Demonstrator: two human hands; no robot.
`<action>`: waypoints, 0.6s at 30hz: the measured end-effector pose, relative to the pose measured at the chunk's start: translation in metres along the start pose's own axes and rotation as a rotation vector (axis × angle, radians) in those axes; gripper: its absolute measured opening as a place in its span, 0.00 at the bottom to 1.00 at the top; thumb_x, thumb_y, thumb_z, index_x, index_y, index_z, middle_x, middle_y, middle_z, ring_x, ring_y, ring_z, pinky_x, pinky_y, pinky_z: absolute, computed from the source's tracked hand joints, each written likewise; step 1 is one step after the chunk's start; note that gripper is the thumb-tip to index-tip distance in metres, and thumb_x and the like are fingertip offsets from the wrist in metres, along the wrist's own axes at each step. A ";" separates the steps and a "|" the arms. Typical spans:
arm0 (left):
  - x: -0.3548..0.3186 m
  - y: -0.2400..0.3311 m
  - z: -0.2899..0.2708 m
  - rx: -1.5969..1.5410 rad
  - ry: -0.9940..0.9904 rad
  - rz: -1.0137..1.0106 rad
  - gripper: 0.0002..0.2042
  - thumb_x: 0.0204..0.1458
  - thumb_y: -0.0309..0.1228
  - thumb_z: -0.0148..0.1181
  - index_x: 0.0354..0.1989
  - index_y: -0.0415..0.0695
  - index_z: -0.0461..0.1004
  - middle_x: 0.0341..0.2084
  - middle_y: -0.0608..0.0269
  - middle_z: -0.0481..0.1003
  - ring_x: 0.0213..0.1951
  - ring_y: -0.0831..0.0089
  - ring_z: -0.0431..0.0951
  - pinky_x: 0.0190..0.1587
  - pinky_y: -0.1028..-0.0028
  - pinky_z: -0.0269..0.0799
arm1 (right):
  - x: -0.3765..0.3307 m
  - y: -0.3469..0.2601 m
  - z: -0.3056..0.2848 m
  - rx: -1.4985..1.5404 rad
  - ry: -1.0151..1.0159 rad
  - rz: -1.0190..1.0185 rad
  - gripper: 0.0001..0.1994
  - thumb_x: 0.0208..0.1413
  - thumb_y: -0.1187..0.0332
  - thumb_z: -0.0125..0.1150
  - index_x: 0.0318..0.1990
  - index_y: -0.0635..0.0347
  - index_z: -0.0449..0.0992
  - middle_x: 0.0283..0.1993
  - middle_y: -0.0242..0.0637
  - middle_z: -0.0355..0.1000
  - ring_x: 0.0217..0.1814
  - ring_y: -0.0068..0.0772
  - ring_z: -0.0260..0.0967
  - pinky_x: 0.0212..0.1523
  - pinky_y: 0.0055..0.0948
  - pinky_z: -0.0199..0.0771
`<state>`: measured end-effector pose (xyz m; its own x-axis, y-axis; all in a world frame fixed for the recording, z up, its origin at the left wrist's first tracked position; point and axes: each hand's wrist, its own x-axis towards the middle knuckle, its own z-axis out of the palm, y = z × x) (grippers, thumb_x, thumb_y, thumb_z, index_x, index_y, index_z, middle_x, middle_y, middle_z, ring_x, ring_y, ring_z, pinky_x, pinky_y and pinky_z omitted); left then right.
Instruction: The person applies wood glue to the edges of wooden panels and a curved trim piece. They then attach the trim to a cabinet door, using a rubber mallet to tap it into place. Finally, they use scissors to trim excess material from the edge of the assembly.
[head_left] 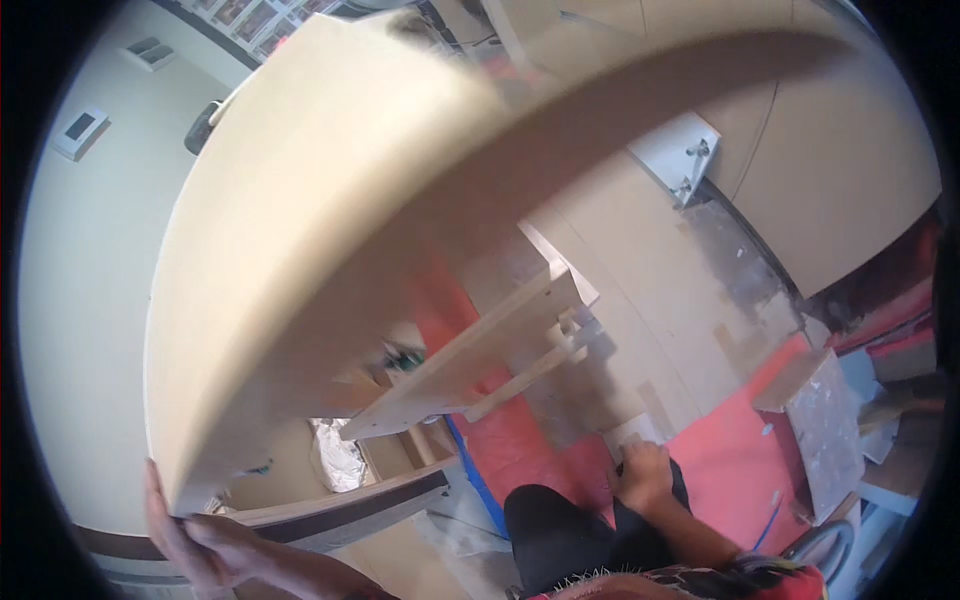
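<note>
In the head view, a large cream-coloured panel (320, 150) is seen sweeping from eight o'clock through eleven to one, its brown edge blurred. Its lower corner, at eight o'clock, is clamped between the fingers and thumb of the left hand (210, 550), presumably so that the broad sheet is kept upright and steady. At five o'clock, the right hand (643, 478) is held curled beside the knee, just above a red floor sheet (740, 445); whether anything is gripped by it cannot be told.

Just below the centre, a drilled wooden board (470, 350) is seen aslant. At seven o'clock, a foil-wrapped bundle (340, 460) is held within an open wooden compartment (350, 503). At one o'clock, a white hinged door (675, 155) is laid on brown floor covering (640, 290), which, like the red sheet, is probably spread for protection.
</note>
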<state>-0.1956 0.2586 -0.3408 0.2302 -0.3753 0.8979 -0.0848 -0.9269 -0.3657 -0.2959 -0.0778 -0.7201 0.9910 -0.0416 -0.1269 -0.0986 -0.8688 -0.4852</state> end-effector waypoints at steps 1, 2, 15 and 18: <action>0.001 0.002 0.001 -0.005 0.009 0.051 0.20 0.66 0.36 0.54 0.51 0.26 0.75 0.45 0.47 0.80 0.48 0.60 0.79 0.49 0.63 0.77 | -0.005 0.001 -0.002 0.006 -0.002 0.015 0.14 0.47 0.58 0.68 0.37 0.57 0.78 0.33 0.42 0.73 0.42 0.49 0.71 0.49 0.48 0.65; 0.001 -0.008 -0.002 -0.120 -0.057 0.067 0.25 0.66 0.41 0.54 0.54 0.25 0.71 0.47 0.43 0.78 0.46 0.54 0.80 0.49 0.61 0.77 | -0.012 0.000 -0.003 0.006 -0.016 0.030 0.13 0.47 0.58 0.67 0.35 0.56 0.79 0.33 0.42 0.74 0.41 0.50 0.72 0.47 0.48 0.67; 0.041 -0.044 -0.031 -0.550 -0.558 0.005 0.10 0.52 0.19 0.65 0.43 0.39 0.77 0.46 0.46 0.78 0.49 0.46 0.80 0.51 0.54 0.80 | -0.065 -0.078 -0.201 0.441 -0.240 0.277 0.15 0.55 0.64 0.64 0.45 0.65 0.80 0.40 0.54 0.79 0.43 0.52 0.78 0.46 0.40 0.77; 0.079 -0.047 -0.042 -0.659 -0.821 -0.054 0.14 0.48 0.22 0.70 0.44 0.38 0.78 0.46 0.48 0.79 0.52 0.48 0.79 0.54 0.53 0.76 | -0.074 -0.132 -0.269 0.654 -0.365 0.341 0.17 0.56 0.64 0.64 0.48 0.68 0.79 0.41 0.50 0.80 0.44 0.42 0.79 0.46 0.35 0.77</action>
<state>-0.2137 0.2723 -0.2419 0.8145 -0.4408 0.3771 -0.5080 -0.8559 0.0966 -0.3322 -0.0930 -0.4144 0.8168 0.0099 -0.5769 -0.5330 -0.3696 -0.7611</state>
